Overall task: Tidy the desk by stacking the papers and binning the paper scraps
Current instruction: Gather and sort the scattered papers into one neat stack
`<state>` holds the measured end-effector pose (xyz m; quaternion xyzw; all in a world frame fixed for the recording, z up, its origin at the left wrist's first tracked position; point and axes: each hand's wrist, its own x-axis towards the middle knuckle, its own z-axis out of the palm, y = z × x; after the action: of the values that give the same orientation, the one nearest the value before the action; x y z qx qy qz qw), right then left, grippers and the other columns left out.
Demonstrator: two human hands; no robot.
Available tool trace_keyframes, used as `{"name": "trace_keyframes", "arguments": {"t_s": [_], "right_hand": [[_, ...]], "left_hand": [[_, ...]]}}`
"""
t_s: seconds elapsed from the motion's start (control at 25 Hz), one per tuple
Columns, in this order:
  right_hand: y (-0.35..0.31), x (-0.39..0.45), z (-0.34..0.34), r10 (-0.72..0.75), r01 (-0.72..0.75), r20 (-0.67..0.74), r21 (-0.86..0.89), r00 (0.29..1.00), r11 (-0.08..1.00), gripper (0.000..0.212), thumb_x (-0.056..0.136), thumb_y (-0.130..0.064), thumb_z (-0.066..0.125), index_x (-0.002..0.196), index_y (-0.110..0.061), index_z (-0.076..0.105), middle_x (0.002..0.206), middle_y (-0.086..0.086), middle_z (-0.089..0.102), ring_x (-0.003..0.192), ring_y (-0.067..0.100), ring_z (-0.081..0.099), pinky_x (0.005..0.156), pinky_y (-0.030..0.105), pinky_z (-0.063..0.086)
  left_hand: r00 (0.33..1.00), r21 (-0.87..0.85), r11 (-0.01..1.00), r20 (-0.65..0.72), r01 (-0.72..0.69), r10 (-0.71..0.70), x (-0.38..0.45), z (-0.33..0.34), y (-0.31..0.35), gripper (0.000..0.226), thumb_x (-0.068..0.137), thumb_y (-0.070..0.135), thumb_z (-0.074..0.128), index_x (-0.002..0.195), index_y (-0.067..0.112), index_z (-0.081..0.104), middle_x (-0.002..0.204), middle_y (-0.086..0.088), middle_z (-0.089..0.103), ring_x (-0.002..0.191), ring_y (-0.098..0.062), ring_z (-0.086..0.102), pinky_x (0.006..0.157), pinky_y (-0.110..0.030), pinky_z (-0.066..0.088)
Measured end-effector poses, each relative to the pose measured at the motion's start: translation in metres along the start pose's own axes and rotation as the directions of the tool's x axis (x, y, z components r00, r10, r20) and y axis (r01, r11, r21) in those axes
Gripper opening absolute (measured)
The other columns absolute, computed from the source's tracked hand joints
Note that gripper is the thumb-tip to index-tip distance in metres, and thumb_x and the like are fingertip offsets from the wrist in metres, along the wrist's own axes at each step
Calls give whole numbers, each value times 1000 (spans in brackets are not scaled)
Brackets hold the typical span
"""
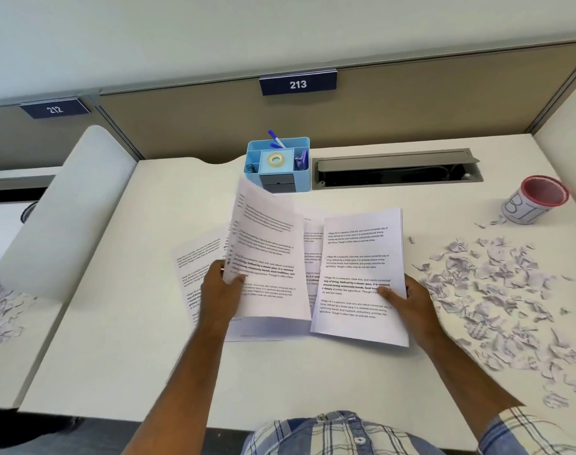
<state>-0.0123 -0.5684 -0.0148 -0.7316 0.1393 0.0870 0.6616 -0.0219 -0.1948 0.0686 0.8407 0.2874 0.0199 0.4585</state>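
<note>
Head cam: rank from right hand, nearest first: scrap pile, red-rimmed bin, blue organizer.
From the right hand:
1. scrap pile, just to its right.
2. red-rimmed bin, far right, toward the back.
3. blue organizer, back centre, left of the hand.

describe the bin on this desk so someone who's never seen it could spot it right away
Start at the grey cable tray set into the back of the white desk and look past its right end. There a small round bin stands upright, just behind the spread of paper scraps. It alone has a red rim and a white paper wrap with big hand-drawn letters.
</note>
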Motion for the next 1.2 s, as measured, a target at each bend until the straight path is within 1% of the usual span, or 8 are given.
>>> {"name": "trace_keyframes", "arguments": {"t_s": [0.16,0.4,0.52,0.68,0.8,0.92,1.08,1.2], "right_hand": [[-10,-13,5,-4,2,35,50,999,999,28,91,-12,77,118,-18,71,106,-3,79,95,22,77,76,33,61],[-41,-34,20,2,-34,137,230,991,973,31,92,-10,75,122,-15,69,113,4,78,100,26,76,79,36,63],[-55,-39,24,-1,-43,149,290,989,956,31,93,-9,73,123,-15,68,113,6,78,99,27,76,75,36,62],[-67,-41,25,-21,-26,141,324,990,946,24,100,-17,64,124,-16,69,115,3,78,101,22,75,78,34,62],[-70,-41,26,-13,-11,92,262,996,965,25,107,-28,51,124,-19,68,112,-18,74,106,3,69,91,17,52],[-69,-41,25,-59,33,113,221,992,975,23,109,-27,44,116,-20,65,101,-32,72,98,-15,64,88,5,45],[-65,-33,19,-108,61,202,225,973,972,25,104,-19,58,129,-15,63,122,1,75,110,20,73,90,31,60],[-64,-19,13,-107,69,210,183,972,981,34,95,-16,71,127,-21,63,122,3,75,110,22,73,92,38,61]], "left_hand": [[999,-194,981,-40,-23,15,-15,-16,7,23,93,15,78,111,21,63,103,5,73,88,-12,70,70,-26,53],[989,-302,953,139,-12,57,-48,7,9,24,96,22,77,119,23,70,108,9,79,95,-8,76,78,-26,61],[973,-340,941,222,12,67,-63,20,10,29,97,20,74,126,23,68,113,13,78,103,-6,74,79,-18,58],[914,-456,868,406,194,9,-72,29,12,44,96,17,74,137,27,58,128,9,74,116,-11,71,102,-36,55],[813,-514,814,575,271,92,-75,31,16,51,98,8,68,145,20,54,139,0,69,127,-21,67,107,-44,52],[774,-415,891,620,184,129,-77,38,19,54,97,5,69,145,25,54,139,6,69,127,-17,66,107,-42,53],[843,-283,958,524,35,124,-72,49,24,58,92,3,76,140,29,55,132,13,71,121,-7,67,106,-37,55],[871,-206,974,456,-98,184,-63,58,31,62,91,2,76,142,28,54,129,15,70,117,0,66,101,-29,56]]}}
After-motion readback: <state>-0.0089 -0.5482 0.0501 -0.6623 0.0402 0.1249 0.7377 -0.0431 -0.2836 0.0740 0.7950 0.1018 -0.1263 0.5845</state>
